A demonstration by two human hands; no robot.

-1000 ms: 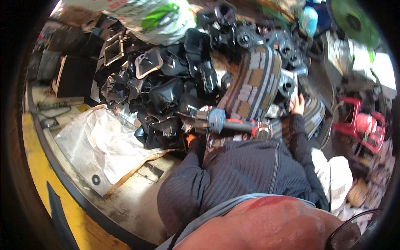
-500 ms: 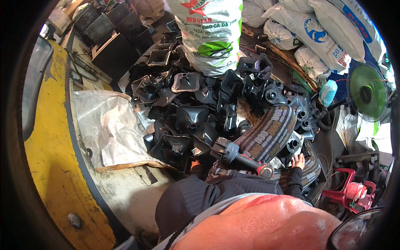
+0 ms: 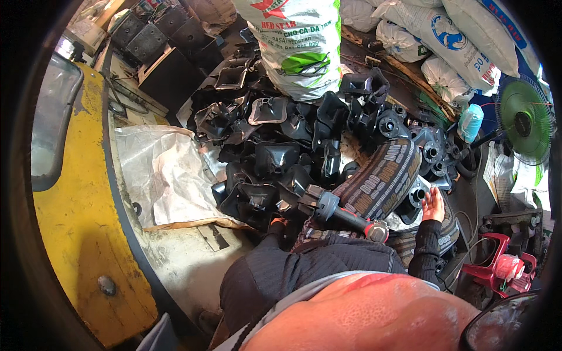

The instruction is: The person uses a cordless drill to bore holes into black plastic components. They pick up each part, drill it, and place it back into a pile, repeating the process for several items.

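Observation:
My right hand (image 3: 433, 206) is open, fingers up and spread, beside a black flanged part (image 3: 416, 195); nothing shows in its grasp. My left hand (image 3: 278, 222) is low against the near edge of a heap of black moulded plastic parts (image 3: 274, 157). Its fingers are mostly hidden, so whether it grips one of these parts cannot be made out. Between the hands, a dark grey power tool (image 3: 345, 217) with a red-ringed end lies slantwise above my lap. Right behind it curves a patterned brown-and-black padded roll (image 3: 383, 175).
A tall white sack (image 3: 298, 64) stands behind the heap, and more filled sacks (image 3: 451, 41) are stacked at far right. A green fan (image 3: 524, 121) and a red plastic stool (image 3: 494, 260) are on the right. At left are a pale sheet (image 3: 164, 175) and a yellow machine panel (image 3: 88, 234).
My right hand has lifted up from the padded roll and turned more upright, fingers spread. My left hand stays at the heap's near edge. The whole view has shifted slightly.

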